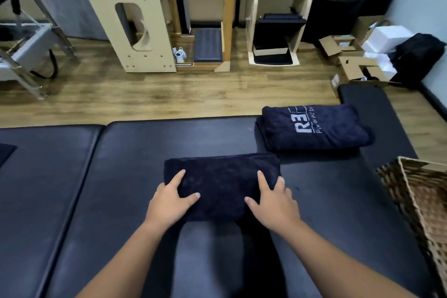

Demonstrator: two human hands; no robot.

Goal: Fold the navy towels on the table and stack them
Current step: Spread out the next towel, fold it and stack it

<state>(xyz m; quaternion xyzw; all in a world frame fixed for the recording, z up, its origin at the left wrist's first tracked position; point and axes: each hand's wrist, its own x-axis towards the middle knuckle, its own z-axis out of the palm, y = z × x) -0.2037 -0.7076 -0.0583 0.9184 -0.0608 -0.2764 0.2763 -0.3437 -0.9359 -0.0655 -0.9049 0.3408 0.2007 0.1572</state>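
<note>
A folded navy towel (222, 185) is seen at lower centre of the frame, lying on the black padded surface (135, 152). It is flanked by both hands: the left hand (170, 201) is laid over its left end, the right hand (273, 201) over its right end. Fingers are spread and mostly straight on top of the cloth, thumbs pointing inward across it; nothing is pinched or curled round, so the hands are read as released and pressing flat. Outer fingers of each hand wrap slightly over the towel's ends, but a grip can't be confirmed.

The hold is judged to be for flattening & squaring the bundle, or for steadying it prior to a lift; which one can't be told.

A stack of folded towels (314, 126) is placed at right of centre, just beyond the one in hand & apart from it. It appears to be at least two layers. It is prob. set there as the stacking spot, within easy reach to the right.

On the stack's top towel, white lettering is visible: "R3" in large chars, w/ a smaller line beginning "Powered by"; the rest is cut off by the fold.

A wicker basket (420, 201) is seen at the right edge, contents not visible.
</note>
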